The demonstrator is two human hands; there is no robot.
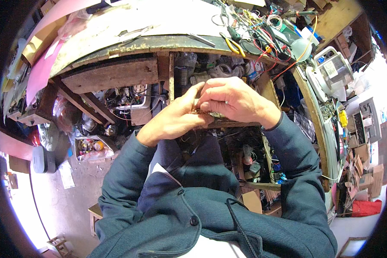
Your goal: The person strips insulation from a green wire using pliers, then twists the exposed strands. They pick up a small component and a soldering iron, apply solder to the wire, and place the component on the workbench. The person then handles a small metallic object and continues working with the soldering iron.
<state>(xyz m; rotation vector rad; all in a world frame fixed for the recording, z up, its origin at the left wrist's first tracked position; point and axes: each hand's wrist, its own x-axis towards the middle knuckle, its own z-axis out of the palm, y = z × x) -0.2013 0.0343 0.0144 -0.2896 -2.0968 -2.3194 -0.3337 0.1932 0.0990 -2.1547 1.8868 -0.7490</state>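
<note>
Both my hands meet in front of me, above an open wooden drawer [268,92] under the workbench. My left hand [174,117] is closed, its thumb and fingers curled toward the right hand. Just over it, my right hand [238,99] has its fingers bent and pinched together. Something small sits between the two hands. A pale bit and some brownish edges show by the fingertips, but the fingers hide most of it, so its kind cannot be told. Loose parts and a pale ring-shaped piece [222,70] lie in the drawer beyond my hands.
On the bench [172,41] lie yellow-handled pliers [233,45], a thin metal tool [201,40] and a tangle of wires [266,36]. A clear-bodied appliance [331,73] stands at the right. Lower left, a box of small parts [94,148] is on the floor.
</note>
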